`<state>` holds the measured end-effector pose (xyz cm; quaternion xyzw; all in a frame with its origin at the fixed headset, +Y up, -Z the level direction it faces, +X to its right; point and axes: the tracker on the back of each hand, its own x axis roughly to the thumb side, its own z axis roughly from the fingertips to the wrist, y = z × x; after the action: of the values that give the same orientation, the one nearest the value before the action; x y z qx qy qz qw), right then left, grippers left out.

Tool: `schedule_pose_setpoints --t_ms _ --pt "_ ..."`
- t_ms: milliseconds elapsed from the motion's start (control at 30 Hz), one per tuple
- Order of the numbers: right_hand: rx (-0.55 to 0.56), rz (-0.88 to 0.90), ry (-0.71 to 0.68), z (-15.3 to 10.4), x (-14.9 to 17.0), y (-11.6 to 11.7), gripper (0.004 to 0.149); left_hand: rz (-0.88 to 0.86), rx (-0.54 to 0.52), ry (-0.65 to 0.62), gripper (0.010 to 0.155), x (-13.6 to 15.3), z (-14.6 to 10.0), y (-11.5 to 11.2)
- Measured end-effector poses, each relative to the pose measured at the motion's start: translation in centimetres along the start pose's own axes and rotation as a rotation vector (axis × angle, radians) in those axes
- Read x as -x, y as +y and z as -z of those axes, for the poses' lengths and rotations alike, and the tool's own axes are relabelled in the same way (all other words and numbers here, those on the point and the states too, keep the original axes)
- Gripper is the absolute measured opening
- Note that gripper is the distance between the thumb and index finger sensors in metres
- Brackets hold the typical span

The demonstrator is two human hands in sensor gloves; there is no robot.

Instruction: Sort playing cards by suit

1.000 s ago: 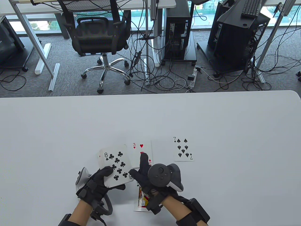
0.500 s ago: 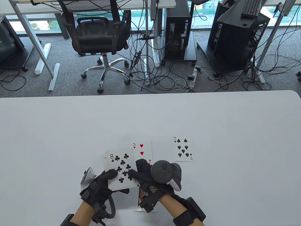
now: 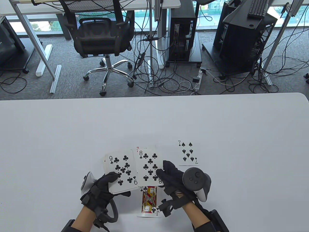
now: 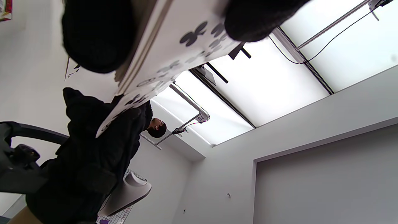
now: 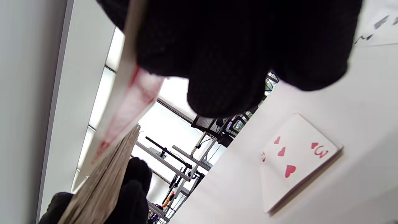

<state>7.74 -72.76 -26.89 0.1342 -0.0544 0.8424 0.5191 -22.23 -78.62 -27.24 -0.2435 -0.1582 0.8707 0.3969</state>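
Observation:
My left hand grips the deck above the table, thumb on the top card, a nine of clubs. The right hand pinches the eight of clubs by its right edge, just right of the deck. That card covers most of the three of hearts; in the right wrist view the three of hearts lies flat on the table below. A jack of clubs lies face up between my wrists. The seven of spades lies to the right.
The white table stretches far behind and to both sides of the cards. Beyond its far edge are an office chair, floor cables and computer towers.
The right hand has drawn the eight of clubs off the deck and carried it to the right, over the three of hearts. The nine of clubs now shows on top of the deck.

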Motion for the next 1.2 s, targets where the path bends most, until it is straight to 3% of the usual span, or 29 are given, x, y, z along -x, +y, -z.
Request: schedule_pose_setpoints --t_ms 133,267,600,733,1200 --pt "-0.06 -0.071 0.045 -2.0 0.7 0.4 0.059 -0.004 -0.009 -0.015 0.062 -0.2 -0.1 0.2" --pt "-0.258 -0.25 0.108 -3.2 0.7 2.8 0.066 -0.002 -0.021 -0.009 0.062 -0.2 -0.2 0.3" --pt "-0.461 -0.679 0.051 -3.9 0.2 7.3 0.056 0.008 -0.023 0.007 0.062 -0.1 -0.2 0.5" --pt "-0.511 -0.826 0.025 -4.0 -0.1 8.5 0.054 0.005 -0.023 0.014 0.062 -0.1 -0.3 0.4" --pt "-0.592 -1.081 -0.003 -4.3 -0.5 9.7 0.054 0.008 -0.018 0.019 0.062 0.0 -0.3 0.5"
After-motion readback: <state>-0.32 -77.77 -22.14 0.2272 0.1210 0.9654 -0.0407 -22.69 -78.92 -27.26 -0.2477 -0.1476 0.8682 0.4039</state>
